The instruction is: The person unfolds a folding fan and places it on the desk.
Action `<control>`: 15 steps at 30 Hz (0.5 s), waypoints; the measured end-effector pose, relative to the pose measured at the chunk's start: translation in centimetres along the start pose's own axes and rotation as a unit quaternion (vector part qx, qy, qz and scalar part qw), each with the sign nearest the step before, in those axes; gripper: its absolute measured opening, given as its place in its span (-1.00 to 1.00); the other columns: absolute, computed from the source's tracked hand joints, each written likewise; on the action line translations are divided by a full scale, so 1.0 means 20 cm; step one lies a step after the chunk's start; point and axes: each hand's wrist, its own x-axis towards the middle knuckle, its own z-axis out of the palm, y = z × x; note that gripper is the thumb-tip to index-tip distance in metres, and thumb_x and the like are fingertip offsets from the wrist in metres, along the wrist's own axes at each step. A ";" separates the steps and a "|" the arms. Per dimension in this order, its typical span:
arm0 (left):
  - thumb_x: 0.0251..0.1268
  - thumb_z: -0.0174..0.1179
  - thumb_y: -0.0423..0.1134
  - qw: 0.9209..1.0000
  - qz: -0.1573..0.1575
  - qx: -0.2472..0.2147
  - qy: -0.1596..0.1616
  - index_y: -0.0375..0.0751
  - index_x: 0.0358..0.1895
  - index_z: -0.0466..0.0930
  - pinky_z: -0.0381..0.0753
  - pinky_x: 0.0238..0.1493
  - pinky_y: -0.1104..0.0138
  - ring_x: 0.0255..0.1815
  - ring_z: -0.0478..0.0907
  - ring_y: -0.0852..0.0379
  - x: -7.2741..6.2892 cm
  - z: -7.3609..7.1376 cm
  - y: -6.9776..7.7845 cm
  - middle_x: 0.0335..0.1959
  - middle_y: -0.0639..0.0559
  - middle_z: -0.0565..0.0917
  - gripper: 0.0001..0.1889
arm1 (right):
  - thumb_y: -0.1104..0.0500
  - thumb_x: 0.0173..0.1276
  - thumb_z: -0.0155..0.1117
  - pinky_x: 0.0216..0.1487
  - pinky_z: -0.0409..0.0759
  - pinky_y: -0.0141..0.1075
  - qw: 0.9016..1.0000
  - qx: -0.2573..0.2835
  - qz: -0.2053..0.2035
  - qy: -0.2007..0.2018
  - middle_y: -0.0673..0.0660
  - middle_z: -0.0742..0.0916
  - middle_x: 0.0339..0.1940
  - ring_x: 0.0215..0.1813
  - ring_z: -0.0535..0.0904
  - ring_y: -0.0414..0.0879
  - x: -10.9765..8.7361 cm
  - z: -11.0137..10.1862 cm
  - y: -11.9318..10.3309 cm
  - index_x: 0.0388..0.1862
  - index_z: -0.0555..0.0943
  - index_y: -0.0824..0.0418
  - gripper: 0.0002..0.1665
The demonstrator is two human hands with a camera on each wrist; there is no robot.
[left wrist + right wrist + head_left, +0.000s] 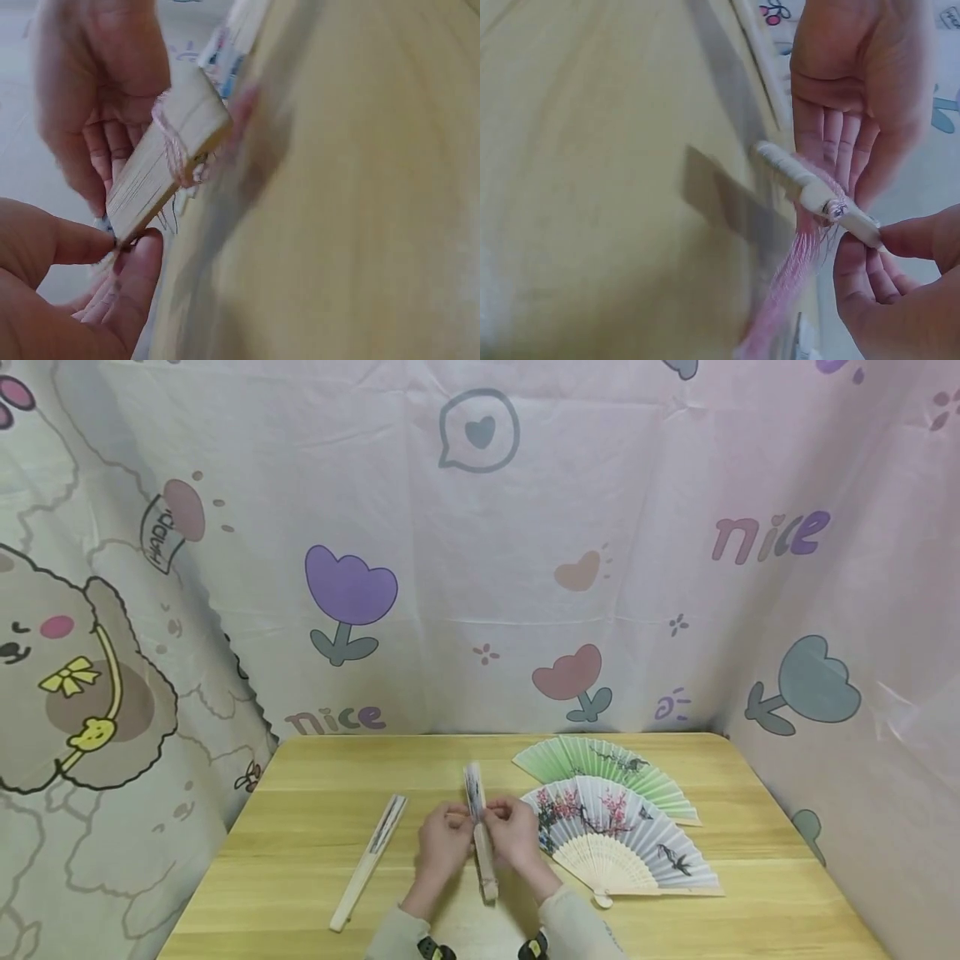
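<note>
A folded hand fan point(486, 864) stands between both hands over the middle of the table, its patterned end pointing away. My left hand point(445, 839) pinches one side of it between thumb and fingers. From the other side, my right hand point(513, 835) pinches it as well. Pink thread point(172, 146) wraps around the pale wooden end in the left wrist view. A pink tassel point(791, 274) hangs from that end in the right wrist view. To the left lies a second folded fan point(367, 864), slanted on the table.
Right of the hands, a spread white fan point(645, 827) with pink blossoms and birds lies on the wooden table point(262, 827). It partly covers a spread green fan point(637, 764) behind it. A printed cloth point(480, 527) hangs around the table's back and sides.
</note>
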 end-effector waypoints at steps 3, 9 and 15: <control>0.38 0.36 -0.33 0.998 -0.006 -0.057 -0.005 -0.41 0.12 0.67 0.80 -0.43 0.36 -0.43 0.73 0.11 0.01 -0.02 0.02 -0.20 -0.25 0.82 -0.67 | 0.34 0.33 0.44 -0.34 0.69 -0.47 1.000 0.027 0.009 -0.001 0.24 0.83 -0.34 -0.36 0.66 -0.19 0.01 -0.01 -0.03 -0.17 0.75 0.42 -0.84; 0.43 0.34 -0.35 0.991 0.032 -0.124 -0.041 -0.57 0.10 0.67 0.86 -0.24 0.38 -0.27 0.76 0.07 0.04 -0.11 0.13 -0.15 -0.37 0.79 -0.67 | 0.30 0.43 0.40 -0.20 0.86 -0.31 0.986 0.152 0.037 -0.056 0.35 0.83 -0.19 -0.34 0.73 -0.19 0.05 -0.07 -0.13 0.02 0.69 0.53 -0.69; 0.46 0.31 -0.38 0.985 0.059 -0.144 -0.076 -0.57 0.13 0.64 0.88 -0.20 0.36 -0.23 0.77 0.10 0.07 -0.20 0.23 -0.09 -0.38 0.78 -0.68 | 0.27 0.53 0.31 -0.04 0.85 -0.34 0.958 0.248 0.075 -0.123 0.33 0.81 0.01 -0.22 0.75 -0.18 0.11 -0.11 -0.19 0.24 0.60 0.56 -0.56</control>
